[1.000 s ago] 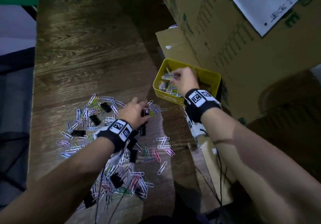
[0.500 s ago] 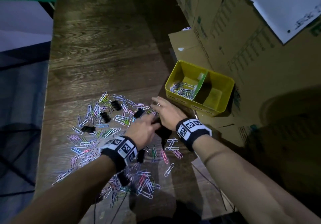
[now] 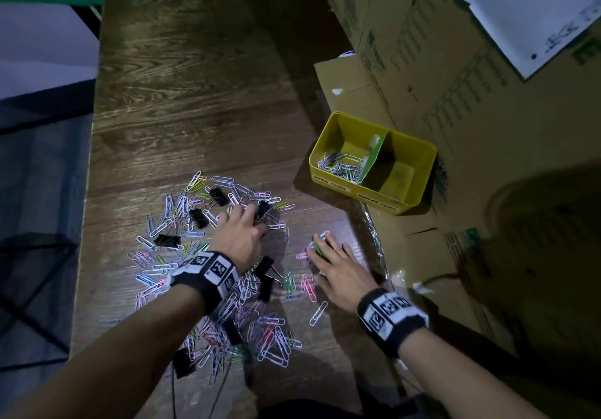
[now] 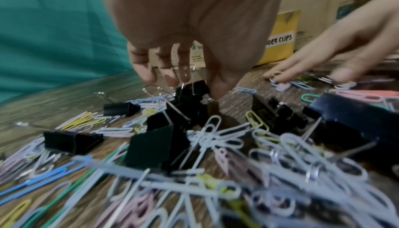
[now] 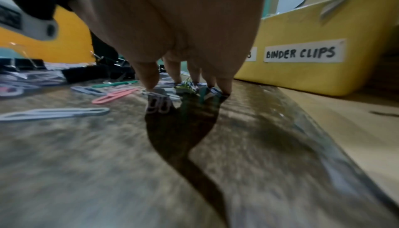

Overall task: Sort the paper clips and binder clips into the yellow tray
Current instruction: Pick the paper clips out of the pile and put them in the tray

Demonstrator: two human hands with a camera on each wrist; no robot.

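A pile of coloured paper clips (image 3: 195, 239) with black binder clips (image 3: 218, 196) mixed in lies on the dark wooden table. The yellow tray (image 3: 331, 182) stands to the right, its left compartment holding paper clips (image 3: 341, 166); a label reads BINDER CLIPS (image 5: 302, 54). My left hand (image 3: 252, 213) reaches to the far side of the pile, where its thumb and fingers (image 4: 149, 74) pinch a black binder clip (image 4: 192, 90). My right hand (image 3: 320, 246) lies flat near the table's right edge. Its straight fingertips (image 5: 149, 81) press on a few paper clips (image 5: 159, 103).
Large cardboard boxes (image 3: 422, 61) stand along the right side, and the tray rests on a lower flat box (image 3: 406, 233). A white sheet (image 3: 520, 12) lies on top at the upper right. The table's left edge (image 3: 92, 191) drops off to a dark floor.
My right hand left the tray, came down to the table, then slid right onto a small group of clips. My left hand reached forward to a binder clip.
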